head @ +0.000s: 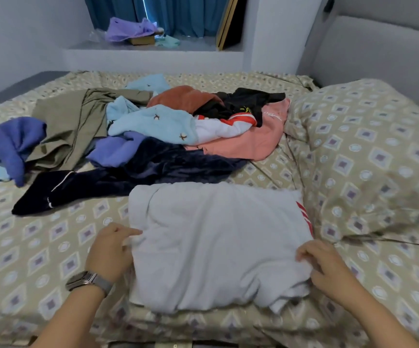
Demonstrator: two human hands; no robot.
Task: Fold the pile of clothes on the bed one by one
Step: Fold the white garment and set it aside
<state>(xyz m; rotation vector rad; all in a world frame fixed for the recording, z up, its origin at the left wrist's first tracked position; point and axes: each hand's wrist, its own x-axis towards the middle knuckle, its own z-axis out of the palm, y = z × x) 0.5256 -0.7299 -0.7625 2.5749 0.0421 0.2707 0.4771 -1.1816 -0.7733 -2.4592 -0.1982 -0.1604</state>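
on the near side of the bed [52,237], seen from the head camera, a pale grey garment [216,247] lies spread flat, partly folded into a rough rectangle with red stripes showing at its right edge. the left hand [110,249] pinches its left edge with curled fingers, a watch [89,282] on that wrist; the right hand [326,264] grips the bunched right corner. judging by this, one piece is mid-fold and nearly all the work is left: the pile [178,126] behind it is a loose tangle of light blue, rust, black, pink, navy, olive and purple clothes. no finished stack is visible. a pillow [369,156] sits just right of the grey garment and crowds the folding space, and the navy trousers [118,182] lie close to its far edge.
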